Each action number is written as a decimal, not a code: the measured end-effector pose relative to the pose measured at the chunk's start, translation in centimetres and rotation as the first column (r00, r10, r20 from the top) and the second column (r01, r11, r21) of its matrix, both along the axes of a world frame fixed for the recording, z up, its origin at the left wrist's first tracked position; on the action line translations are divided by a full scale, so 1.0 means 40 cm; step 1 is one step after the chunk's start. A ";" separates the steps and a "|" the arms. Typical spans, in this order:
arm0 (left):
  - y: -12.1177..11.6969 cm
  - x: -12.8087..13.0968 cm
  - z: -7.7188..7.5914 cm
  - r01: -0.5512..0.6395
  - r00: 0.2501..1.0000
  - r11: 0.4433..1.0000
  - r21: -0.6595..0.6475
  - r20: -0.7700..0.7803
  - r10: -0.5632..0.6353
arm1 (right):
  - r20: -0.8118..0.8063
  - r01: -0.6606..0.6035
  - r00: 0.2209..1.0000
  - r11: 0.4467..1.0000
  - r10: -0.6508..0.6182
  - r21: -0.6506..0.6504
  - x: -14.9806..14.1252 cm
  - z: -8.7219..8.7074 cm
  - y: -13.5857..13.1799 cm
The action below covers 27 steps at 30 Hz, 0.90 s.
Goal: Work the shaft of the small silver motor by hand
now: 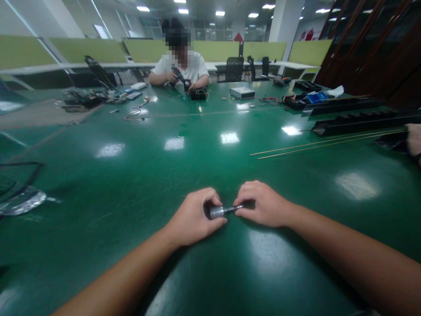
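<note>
My left hand (pixel 194 217) curls its thumb and fingers around a small silver metal cylinder (pixel 217 213) low over the green tabletop. From the cylinder's right end a thin dark shaft (pixel 230 210) sticks out sideways. The tip of that shaft sits in a pinch between thumb and fingers of my right hand (pixel 261 204). Both hands are close together, near the middle of the table's near side. What exact kind of part it is cannot be made out, and its left end is partly hidden in my palm.
Two thin brass-coloured rods (pixel 296 147) and long black channels (pixel 362 123) lie at the right, beside another person's hand (pixel 413 139). Across the table (pixel 197 166) a person in white (pixel 194 66) holds a power tool over a black part. A clear plastic bag (pixel 23 199) lies left.
</note>
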<state>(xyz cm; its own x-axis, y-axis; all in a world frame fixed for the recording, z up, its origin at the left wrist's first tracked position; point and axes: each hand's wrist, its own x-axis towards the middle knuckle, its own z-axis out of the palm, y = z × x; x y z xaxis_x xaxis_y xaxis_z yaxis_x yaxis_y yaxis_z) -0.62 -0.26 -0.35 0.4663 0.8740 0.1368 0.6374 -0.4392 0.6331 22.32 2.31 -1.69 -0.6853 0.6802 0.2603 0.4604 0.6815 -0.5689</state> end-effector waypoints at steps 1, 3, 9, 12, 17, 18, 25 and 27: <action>0.000 -0.001 0.000 0.005 1.000 1.000 0.000 -0.001 -0.005 | 0.008 -0.005 1.000 1.000 0.005 0.001 0.002 0.002 0.000; 0.000 -0.002 0.001 0.015 1.000 1.000 0.000 0.001 -0.015 | 0.014 -0.021 1.000 1.000 0.021 0.001 0.006 0.006 0.000; 0.002 -0.002 0.002 0.018 1.000 1.000 -0.011 0.019 -0.018 | 0.009 -0.041 0.999 0.999 0.041 -0.010 0.015 0.009 0.001; 0.003 -0.002 0.002 0.017 1.000 1.000 -0.013 0.020 -0.017 | 0.028 -0.032 0.999 0.999 0.032 -0.002 0.019 0.013 0.002; 0.003 -0.003 0.002 0.022 1.000 1.000 -0.020 0.007 -0.022 | 0.093 -0.039 0.995 0.999 0.038 0.005 0.037 0.024 0.014; 0.004 -0.003 0.001 0.025 1.000 1.000 -0.019 0.009 -0.025 | 0.105 -0.037 0.994 0.999 0.037 0.005 0.043 0.026 0.019; 0.005 -0.003 0.002 0.022 1.000 1.000 -0.021 0.014 -0.022 | 0.110 0.002 0.994 0.997 0.007 -0.081 0.070 0.032 0.045; 0.005 -0.004 0.001 0.018 1.000 1.000 -0.024 0.009 -0.018 | 0.106 -0.011 0.994 0.994 0.022 -0.106 0.067 0.033 0.044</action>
<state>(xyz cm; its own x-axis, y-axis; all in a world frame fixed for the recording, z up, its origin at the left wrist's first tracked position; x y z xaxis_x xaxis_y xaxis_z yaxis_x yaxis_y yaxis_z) -0.76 -0.07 -0.30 0.4811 0.8685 0.1197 0.6241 -0.4352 0.6489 25.01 4.06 -0.38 -0.7167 0.6883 0.1123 0.5119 0.6286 -0.5855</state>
